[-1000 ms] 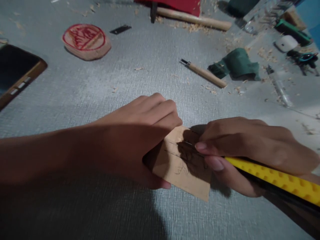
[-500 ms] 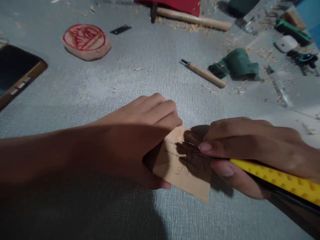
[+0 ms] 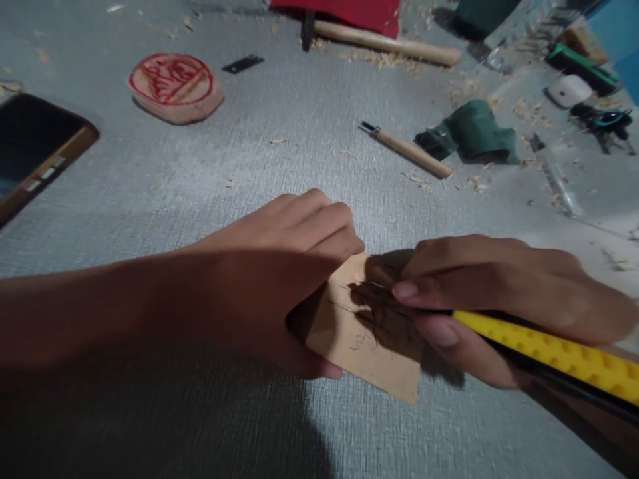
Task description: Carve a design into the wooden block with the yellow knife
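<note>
My left hand (image 3: 284, 273) is closed around the left side of a small pale wooden block (image 3: 384, 372), its fingers over the far edge and thumb at the near edge. Dark drawn lines and scribbles mark the block's upper face. In my right hand (image 3: 479, 293) is a yellow-and-black utility knife (image 3: 544, 346), pinched between thumb and fingers near its front. Its dark front end lies over the block's marked face, partly in shadow, so I cannot tell whether the tip touches the wood.
Beyond my hands lie a wood-handled carving tool (image 3: 409, 150), green cloth (image 3: 476, 130), a hammer-like tool (image 3: 384, 41), a dark blade (image 3: 243, 64) and a red-marked carved wooden piece (image 3: 174, 90). A phone (image 3: 34, 146) is at left, keys (image 3: 602, 123) at right, with scattered shavings.
My right hand and the utility knife have shifted slightly left over the block. My left hand keeps its hold on the wood. The whole view has tilted a little.
</note>
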Tool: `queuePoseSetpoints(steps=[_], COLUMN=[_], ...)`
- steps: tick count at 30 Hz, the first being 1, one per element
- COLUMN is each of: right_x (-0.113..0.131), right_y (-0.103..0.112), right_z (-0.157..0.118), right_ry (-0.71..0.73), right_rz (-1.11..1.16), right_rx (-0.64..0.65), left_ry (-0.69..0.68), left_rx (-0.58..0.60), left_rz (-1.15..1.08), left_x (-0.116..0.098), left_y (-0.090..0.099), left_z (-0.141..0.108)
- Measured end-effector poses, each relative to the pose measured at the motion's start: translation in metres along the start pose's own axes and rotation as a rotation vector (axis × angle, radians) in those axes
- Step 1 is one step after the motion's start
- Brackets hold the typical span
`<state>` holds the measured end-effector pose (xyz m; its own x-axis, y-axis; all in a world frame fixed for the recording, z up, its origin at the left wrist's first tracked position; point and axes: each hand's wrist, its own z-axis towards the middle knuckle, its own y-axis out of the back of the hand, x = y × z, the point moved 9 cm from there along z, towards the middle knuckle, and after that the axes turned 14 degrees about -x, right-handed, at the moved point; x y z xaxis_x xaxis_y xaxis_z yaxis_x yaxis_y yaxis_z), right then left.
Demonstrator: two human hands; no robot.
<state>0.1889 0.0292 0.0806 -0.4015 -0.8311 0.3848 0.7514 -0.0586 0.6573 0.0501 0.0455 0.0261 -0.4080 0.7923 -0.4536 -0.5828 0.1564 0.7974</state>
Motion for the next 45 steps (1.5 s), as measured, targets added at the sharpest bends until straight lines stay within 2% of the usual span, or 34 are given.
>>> queuePoseSetpoints(steps=[3, 6, 9, 11, 13, 15, 17, 20, 28, 35, 41, 45], right_x=[0.001, -0.002, -0.013, -0.014, -0.013, -0.009, -0.007, -0.004, -0.013, -0.022, -0.028, -0.031], right_y=[-0.010, -0.006, 0.004, 0.007, 0.008, 0.007, 0.006, 0.010, 0.001, 0.004, 0.004, 0.004], right_z=[0.000, -0.004, -0.012, -0.015, -0.015, -0.012, -0.009, -0.002, -0.002, -0.007, -0.015, -0.021], right_ry=[0.021, 0.006, -0.106, -0.158, -0.185, -0.158, -0.118, -0.053, -0.088, -0.134, -0.148, -0.168], right_rz=[0.110, 0.181, 0.152, 0.111, 0.087, 0.079, 0.083, 0.162, 0.306, 0.216, 0.258, 0.256], right_rx=[0.036, -0.090, -0.183, -0.135, -0.034, 0.042, 0.058, -0.045, -0.036, -0.126, -0.202, -0.220], left_ry=[-0.004, 0.006, 0.019, 0.019, 0.021, 0.028, 0.027, 0.017, 0.046, -0.010, -0.053, -0.009], left_rx=[-0.012, 0.009, 0.019, 0.023, 0.030, 0.034, 0.022, 0.014, 0.023, -0.022, -0.078, -0.068], left_rz=[-0.012, -0.010, -0.004, -0.006, -0.009, -0.015, -0.027, -0.054, -0.087, -0.112, -0.120, -0.124], left_x=[0.000, 0.000, 0.001, 0.000, 0.000, 0.000, -0.001, -0.003, -0.002, -0.002, -0.003, 0.003], left_y=[0.001, -0.001, -0.001, -0.002, -0.003, -0.003, -0.001, 0.000, -0.002, -0.001, -0.002, -0.008], left_z=[0.001, 0.002, 0.003, 0.003, 0.004, 0.004, 0.005, 0.006, 0.005, 0.004, 0.002, 0.001])
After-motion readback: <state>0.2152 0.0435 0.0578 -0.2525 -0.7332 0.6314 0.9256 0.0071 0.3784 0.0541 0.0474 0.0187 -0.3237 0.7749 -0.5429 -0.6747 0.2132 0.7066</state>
